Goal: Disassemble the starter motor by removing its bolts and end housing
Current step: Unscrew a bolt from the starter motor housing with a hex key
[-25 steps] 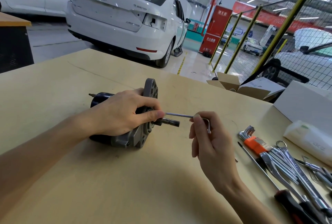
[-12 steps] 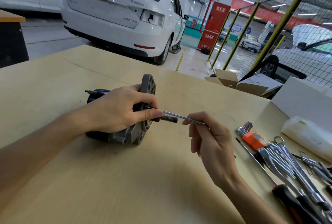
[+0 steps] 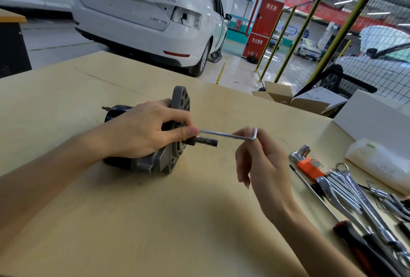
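Motor [image 3: 142, 161] lies on its side on table [image 3: 111, 221], left of centre, grey end housing [image 3: 177, 130] and shaft [image 3: 207, 142] facing 3 o'clock. Left hand [image 3: 142, 132] wraps over motor from 9 o'clock, gripping body, thumb tip against housing face. Hex key [image 3: 226, 135] runs from housing toward 3 o'clock, above shaft. Right hand [image 3: 259, 161] pinches key's bent end, other fingers loosely curled. Tool pile [image 3: 346, 185] at 4 o'clock, well apart from motor.
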Available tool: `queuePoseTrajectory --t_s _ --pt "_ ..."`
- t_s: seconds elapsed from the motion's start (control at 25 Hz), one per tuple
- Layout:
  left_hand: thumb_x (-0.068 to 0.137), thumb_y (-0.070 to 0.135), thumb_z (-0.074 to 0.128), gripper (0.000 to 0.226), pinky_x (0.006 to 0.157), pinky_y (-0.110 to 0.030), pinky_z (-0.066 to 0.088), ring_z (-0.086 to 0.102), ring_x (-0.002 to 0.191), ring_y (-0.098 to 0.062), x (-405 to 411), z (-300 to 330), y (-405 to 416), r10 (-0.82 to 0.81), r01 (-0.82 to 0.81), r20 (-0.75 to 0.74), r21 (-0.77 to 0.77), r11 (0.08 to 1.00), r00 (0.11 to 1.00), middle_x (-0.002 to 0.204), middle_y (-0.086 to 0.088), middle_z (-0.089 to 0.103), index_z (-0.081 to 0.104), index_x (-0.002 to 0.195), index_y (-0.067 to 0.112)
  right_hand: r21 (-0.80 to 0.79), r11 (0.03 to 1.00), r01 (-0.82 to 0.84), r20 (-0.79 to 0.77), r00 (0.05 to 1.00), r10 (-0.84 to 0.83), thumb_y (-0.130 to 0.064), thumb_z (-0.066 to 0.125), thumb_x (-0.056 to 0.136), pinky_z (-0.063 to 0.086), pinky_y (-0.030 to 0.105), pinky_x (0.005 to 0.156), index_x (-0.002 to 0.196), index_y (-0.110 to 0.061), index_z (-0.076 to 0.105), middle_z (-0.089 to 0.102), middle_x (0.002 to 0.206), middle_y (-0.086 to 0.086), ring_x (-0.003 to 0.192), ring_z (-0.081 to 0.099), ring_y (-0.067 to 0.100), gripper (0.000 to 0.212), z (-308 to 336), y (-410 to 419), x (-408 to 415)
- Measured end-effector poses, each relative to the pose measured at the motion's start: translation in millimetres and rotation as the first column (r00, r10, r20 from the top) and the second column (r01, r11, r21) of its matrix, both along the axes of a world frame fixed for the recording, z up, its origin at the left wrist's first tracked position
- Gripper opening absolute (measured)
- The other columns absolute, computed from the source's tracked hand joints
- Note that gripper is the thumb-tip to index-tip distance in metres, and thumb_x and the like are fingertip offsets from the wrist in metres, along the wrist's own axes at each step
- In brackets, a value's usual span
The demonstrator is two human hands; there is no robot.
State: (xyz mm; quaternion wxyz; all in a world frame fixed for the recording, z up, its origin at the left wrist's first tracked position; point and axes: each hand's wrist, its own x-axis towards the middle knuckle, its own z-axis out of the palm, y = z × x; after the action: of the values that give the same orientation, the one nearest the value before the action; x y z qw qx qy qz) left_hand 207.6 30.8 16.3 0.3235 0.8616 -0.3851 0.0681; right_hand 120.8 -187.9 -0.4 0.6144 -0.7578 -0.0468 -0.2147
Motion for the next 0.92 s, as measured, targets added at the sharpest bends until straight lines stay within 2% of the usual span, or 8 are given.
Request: queuePoseTrajectory --t_s 0.16,0.32,0.4,0.48,0.56,0.68,0.84,0.92 --pt "0.083 0.071 0.044 0.029 0.077 -0.031 0.046 0.055 0.086 -0.004 0.0 -1.9 0.2 -0.014 0.014 -0.016 -0.008 1.0 1.0 0.089 0.014 0.054 0.064 0.088 0.05 0.149 0.983 -0.111 -0.079 0.989 0.123 -0.048 0.038 0.098 0.03 0.022 0.037 0.067 -0.014 0.067 0.044 0.047 0.006 0.038 0.038 0.017 0.054 -1.9 1.5 -2.5" --pt "0.083 0.07 0.045 0.031 0.076 -0.029 0.045 0.055 0.086 -0.004 -1.9 0.3 0.5 -0.015 0.014 -0.01 -0.016 1.0 1.0 0.088 0.015 0.054 0.065 0.089 0.048 0.245 0.964 -0.105 -0.106 0.985 0.134 -0.045 0.029 0.103 0.029 0.025 0.037 0.058 -0.023 0.062 0.045 0.048 0.003 0.038 0.038 0.015 0.06 0.5 0.8 -2.0" --pt "0.083 0.07 0.045 0.029 0.079 -0.033 0.047 0.055 0.085 -0.005 -0.9 0.4 0.3 -0.009 0.009 -0.004 -0.008 1.0 1.0 0.089 0.014 0.055 0.064 0.089 0.05 0.229 0.969 -0.097 -0.114 0.986 0.125 -0.046 0.032 0.102 0.029 0.024 0.037 0.057 -0.023 0.06 0.043 0.047 0.002 0.038 0.037 0.015 0.057 1.4 1.3 -1.9" --pt "0.084 0.069 0.045 0.028 0.079 -0.035 0.048 0.056 0.085 -0.005 0.1 -1.5 0.4 -0.014 0.014 0.0 -0.009 1.0 1.0 0.089 0.013 0.055 0.064 0.089 0.049 0.124 0.99 -0.064 -0.088 0.993 0.076 -0.047 0.041 0.098 0.031 0.023 0.038 0.06 -0.018 0.058 0.042 0.047 0.002 0.039 0.038 0.016 0.05 -1.7 2.1 -4.0" --pt "0.084 0.07 0.046 0.029 0.08 -0.034 0.048 0.056 0.087 -0.005 -0.2 -3.4 0.8 -0.018 0.018 -0.005 -0.015 1.0 1.0 0.089 0.014 0.054 0.065 0.089 0.049 -0.06 0.998 -0.013 0.013 1.0 0.014 -0.044 0.044 0.096 0.033 0.019 0.04 0.065 -0.011 0.054 0.044 0.046 0.001 0.039 0.04 0.013 0.046 -5.7 2.2 -6.1" --pt "0.084 0.071 0.044 0.031 0.08 -0.032 0.047 0.056 0.089 -0.005 -0.9 -2.3 1.8 -0.024 0.024 -0.021 -0.032 0.999 0.999 0.091 0.016 0.053 0.065 0.088 0.049 -0.24 0.969 0.048 0.13 0.991 -0.017 -0.042 0.041 0.099 0.033 0.018 0.044 0.074 -0.014 0.055 0.045 0.047 -0.003 0.04 0.039 0.007 0.04 -7.6 -1.3 -4.8" --pt "0.085 0.07 0.043 0.03 0.079 -0.032 0.047 0.056 0.088 -0.006 2.1 -2.0 0.9 -0.021 0.021 0.001 -0.028 0.999 1.0 0.09 0.016 0.054 0.065 0.088 0.049 -0.421 0.896 0.139 0.231 0.972 -0.042 -0.044 0.04 0.1 0.038 0.033 0.045 0.081 -0.027 0.056 0.049 0.054 -0.004 0.043 0.043 0.015 0.03 -2.8 -7.1 -1.9" --pt "0.085 0.069 0.045 0.03 0.077 -0.029 0.045 0.056 0.087 -0.006 2.4 -3.3 1.3 -0.026 0.026 0.002 -0.039 0.999 1.0 0.09 0.017 0.054 0.065 0.088 0.046 -0.449 0.881 0.149 0.261 0.965 -0.031 -0.05 0.037 0.1 0.039 0.04 0.045 0.08 -0.024 0.058 0.049 0.054 0.003 0.043 0.044 0.019 0.039 -2.1 -7.0 -3.3"
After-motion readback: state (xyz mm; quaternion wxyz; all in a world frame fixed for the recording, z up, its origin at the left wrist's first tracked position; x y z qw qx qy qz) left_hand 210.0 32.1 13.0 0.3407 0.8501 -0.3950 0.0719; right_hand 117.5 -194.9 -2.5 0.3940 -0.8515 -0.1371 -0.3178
